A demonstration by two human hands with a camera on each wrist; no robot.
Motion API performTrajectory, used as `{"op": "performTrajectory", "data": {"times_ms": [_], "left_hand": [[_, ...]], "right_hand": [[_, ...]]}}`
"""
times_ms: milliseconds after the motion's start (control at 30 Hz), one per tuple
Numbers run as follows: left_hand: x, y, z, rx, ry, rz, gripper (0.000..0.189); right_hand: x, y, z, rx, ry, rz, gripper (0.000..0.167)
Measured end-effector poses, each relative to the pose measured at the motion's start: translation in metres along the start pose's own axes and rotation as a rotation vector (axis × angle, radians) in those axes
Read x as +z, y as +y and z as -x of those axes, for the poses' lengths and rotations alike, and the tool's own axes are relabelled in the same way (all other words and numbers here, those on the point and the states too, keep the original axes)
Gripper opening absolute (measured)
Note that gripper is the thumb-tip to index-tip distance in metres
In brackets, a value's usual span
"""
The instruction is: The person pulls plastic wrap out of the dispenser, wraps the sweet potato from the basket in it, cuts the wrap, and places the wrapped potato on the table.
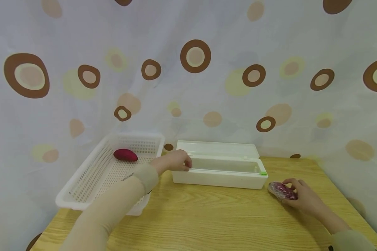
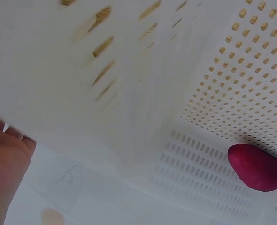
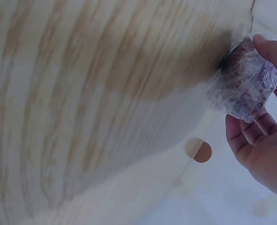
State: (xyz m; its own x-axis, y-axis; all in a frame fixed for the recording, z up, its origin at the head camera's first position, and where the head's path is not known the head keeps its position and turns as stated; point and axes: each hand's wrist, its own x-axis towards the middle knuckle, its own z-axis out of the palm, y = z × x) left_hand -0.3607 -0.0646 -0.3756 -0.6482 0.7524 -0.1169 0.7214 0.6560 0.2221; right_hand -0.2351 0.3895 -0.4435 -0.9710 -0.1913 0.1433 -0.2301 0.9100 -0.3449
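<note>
purple root point(image 1: 125, 155) in basket point(image 1: 68, 203) | left hand point(image 1: 177, 161) at left end of white box point(image 1: 220, 180), fingers bent, cannot tell hold | film-wrapped bundle point(image 1: 277, 190) just off box's right end, long axis slanting into nearer right hand point(image 1: 306, 198), fingers part-spread, gripping it

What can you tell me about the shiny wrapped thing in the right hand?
The wrapped bundle is longish and purple, greyer at one end, inside crinkly, shiny, clear film that looks like plastic. What's underneath is unclear. The right hand holds it, to the right of the long white box. I can't tell whether it touches the table.
</note>
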Motion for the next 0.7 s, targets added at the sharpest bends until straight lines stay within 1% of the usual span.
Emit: {"op": "performTrajectory", "data": {"times_ms": [133, 267, 367, 567, 700], "left_hand": [[0.001, 0.001, 0.0, 0.008, 0.04, 0.006, 0.01], [0.001, 0.002, 0.001, 0.006, 0.061, 0.006, 0.01], [0.001, 0.002, 0.002, 0.012, 0.079, 0.006, 0.01], [0.001, 0.001, 0.003, 0.059, 0.122, 0.011, 0.009], [0.001, 0.0, 0.003, 0.041, 0.129, 0.009, 0.009]], "right_hand": [[-0.003, -0.002, 0.0, -0.019, -0.005, -0.02, 0.061], [-0.005, -0.004, -0.001, -0.044, -0.008, -0.031, 0.061], [-0.009, -0.009, -0.006, -0.064, -0.005, -0.041, 0.06], [-0.018, -0.029, -0.021, -0.125, 0.057, -0.019, 0.052], [-0.02, -0.044, -0.034, -0.173, 0.067, -0.011, 0.049]]}}
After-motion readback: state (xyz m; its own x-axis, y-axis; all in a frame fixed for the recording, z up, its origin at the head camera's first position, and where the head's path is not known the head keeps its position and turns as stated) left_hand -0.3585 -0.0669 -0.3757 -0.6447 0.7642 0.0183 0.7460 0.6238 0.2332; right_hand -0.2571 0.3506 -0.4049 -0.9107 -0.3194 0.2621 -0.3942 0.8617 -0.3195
